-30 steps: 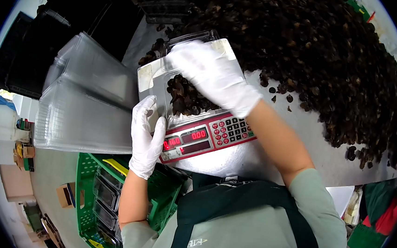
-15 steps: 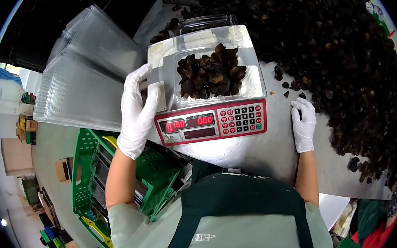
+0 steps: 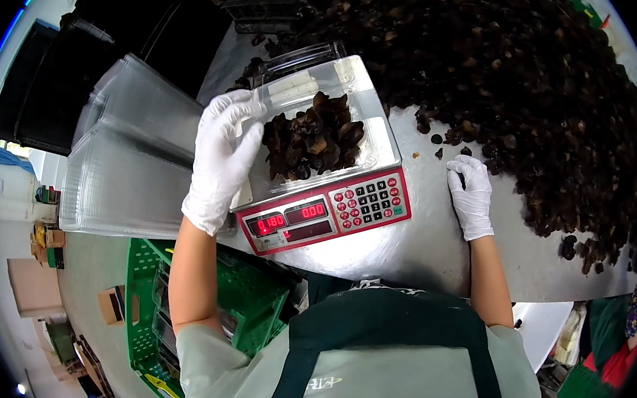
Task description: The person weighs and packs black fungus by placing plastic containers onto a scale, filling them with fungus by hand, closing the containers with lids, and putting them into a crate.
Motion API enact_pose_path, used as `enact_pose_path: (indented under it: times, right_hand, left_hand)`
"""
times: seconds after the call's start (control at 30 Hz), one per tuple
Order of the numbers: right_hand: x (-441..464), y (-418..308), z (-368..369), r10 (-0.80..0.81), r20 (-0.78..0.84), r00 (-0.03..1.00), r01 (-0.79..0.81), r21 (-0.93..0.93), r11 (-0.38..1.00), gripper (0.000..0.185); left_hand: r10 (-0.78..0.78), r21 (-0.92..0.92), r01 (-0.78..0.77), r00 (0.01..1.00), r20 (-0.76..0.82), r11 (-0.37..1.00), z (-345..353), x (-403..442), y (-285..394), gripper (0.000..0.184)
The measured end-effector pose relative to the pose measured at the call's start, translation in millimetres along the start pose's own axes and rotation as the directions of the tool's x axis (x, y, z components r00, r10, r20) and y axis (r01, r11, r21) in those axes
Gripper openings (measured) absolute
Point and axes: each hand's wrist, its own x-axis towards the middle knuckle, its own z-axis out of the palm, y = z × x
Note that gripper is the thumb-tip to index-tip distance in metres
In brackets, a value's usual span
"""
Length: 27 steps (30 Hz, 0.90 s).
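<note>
A clear plastic container sits on the weighing scale, with a heap of dark, curled wood ear mushrooms in it. The scale's red display reads 0.180 and 0.00. My left hand, in a white glove, is at the container's left edge, thumb and fingers apart. Whether its fingertips touch the plastic is unclear. My right hand, also gloved, rests on the metal table right of the scale with curled fingers. A dark patch shows between its thumb and fingers; I cannot tell what it is.
A large heap of dark mushrooms covers the table's back and right. Stacked clear plastic containers stand left of the scale. Below the table edge is a green crate. Black crates are at the back left.
My left hand has shifted up along the container's left edge, its fingers now farther over it. My right hand stays curled on the table. The whole view has tilted slightly; the display reading is unchanged.
</note>
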Motion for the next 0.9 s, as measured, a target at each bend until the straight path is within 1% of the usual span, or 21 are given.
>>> enact_pose_path:
  times: [0.03,0.07,0.13,0.17,0.27,0.3,0.37,0.4,0.47,0.5,0.57,0.6,0.63,0.67,0.7,0.73,0.77,0.8,0.87,0.9]
  right_hand:
    - [-0.2,1.4,0.9,-0.005,-0.003,1.0,0.005,-0.011,1.0,0.014]
    - [-0.4,2.2,1.7,-0.011,-0.004,1.0,0.011,-0.022,1.0,0.014]
    - [0.2,1.3,1.3,-0.006,0.0,1.0,0.006,-0.028,1.0,0.014]
    - [0.4,0.9,0.9,-0.004,0.005,1.0,0.004,-0.034,0.999,0.014]
    - [0.5,1.2,0.7,0.001,0.013,1.0,-0.001,-0.037,0.999,0.014]
    - [0.3,1.1,0.8,0.005,0.013,1.0,-0.004,-0.038,0.999,0.014]
    - [-0.3,0.3,1.0,-0.008,-0.011,1.0,0.007,-0.023,1.0,0.014]
    - [-0.6,0.4,0.0,-0.004,-0.012,1.0,0.004,-0.023,1.0,0.014]
    - [0.3,-0.7,-3.3,-0.005,0.005,1.0,0.005,0.039,0.999,0.016]
    - [-0.4,-7.6,-6.6,-0.005,0.0,1.0,0.005,0.041,0.999,0.016]
    - [-4.6,-37.3,-19.1,0.018,-0.065,0.998,-0.004,0.21,0.978,0.017]
    - [-9.0,-60.2,-29.0,0.019,0.01,1.0,-0.021,0.293,0.956,0.016]
    - [-15.5,-80.6,-38.0,0.029,0.153,0.988,-0.08,0.342,0.936,0.016]
    - [-24.5,-96.6,-41.0,-0.058,0.274,0.96,-0.106,0.547,0.83,0.021]
    - [-33.0,-112.2,-39.8,-0.04,0.572,0.819,-0.475,0.716,0.512,0.027]
    - [-32.4,-126.2,-48.6,-0.071,0.775,0.628,-0.719,0.613,0.327,0.037]
    - [-36.5,-132.4,-43.8,-0.141,0.885,0.444,-0.884,0.458,0.092,0.047]
    - [-36.5,-141.8,-42.4,-0.151,0.93,0.335,-0.937,0.311,-0.162,0.048]
    - [-54.9,-113.9,-35.0,-0.198,0.924,0.329,-0.926,0.273,-0.262,0.042]
    - [-54.0,-109.9,-49.6,-0.075,0.889,0.451,-0.892,0.446,-0.073,0.037]
  left_hand:
    - [-0.055,-0.04,0.056,0.998,0.031,0.998,0.8,-3.5,6.0,0.02]
    - [-0.012,-0.029,0.013,0.999,0.053,0.999,2.2,-7.4,9.4,0.021]
    - [0.101,0.141,-0.123,0.983,0.153,0.982,3.9,-10.0,16.3,0.024]
    - [0.075,0.189,-0.106,0.983,0.166,0.976,9.0,-13.7,21.2,0.028]
    - [0.103,0.354,-0.183,0.967,0.233,0.917,15.9,-19.5,19.1,0.029]
    - [0.104,0.353,-0.185,0.966,0.236,0.917,17.4,-21.6,16.0,0.029]
    - [0.104,0.283,-0.151,0.979,0.173,0.947,18.3,-24.3,10.7,0.035]
    - [0.106,0.282,-0.153,0.979,0.176,0.947,17.5,-24.1,11.1,0.035]
    - [0.248,0.285,-0.261,0.965,0.081,0.922,14.6,-22.8,14.0,0.034]
    - [0.333,0.315,-0.326,0.942,0.031,0.892,12.5,-21.7,19.0,0.036]
    - [0.331,0.305,-0.319,0.943,0.012,0.897,6.5,-32.0,37.6,0.037]
    - [0.325,0.282,-0.312,0.946,0.0,0.907,5.8,-39.4,48.1,0.037]
    - [0.355,0.173,-0.373,0.926,0.124,0.912,8.1,-46.7,57.5,0.037]
    - [0.401,0.041,-0.423,0.882,0.248,0.905,13.9,-52.8,66.2,0.037]
    - [0.446,0.014,-0.471,0.844,0.297,0.882,28.1,-56.6,77.7,0.04]
    - [0.491,-0.013,-0.517,0.803,0.337,0.856,45.4,-59.6,92.3,0.043]
    - [0.469,0.012,-0.526,0.767,0.437,0.85,57.6,-58.6,108.2,0.058]
    - [0.419,-0.019,-0.482,0.742,0.523,0.876,67.1,-58.1,113.0,0.07]
    - [0.371,-0.061,-0.425,0.701,0.609,0.903,78.3,-54.5,119.2,0.072]
    - [0.385,-0.052,-0.446,0.701,0.6,0.894,76.9,-52.4,119.2,0.069]
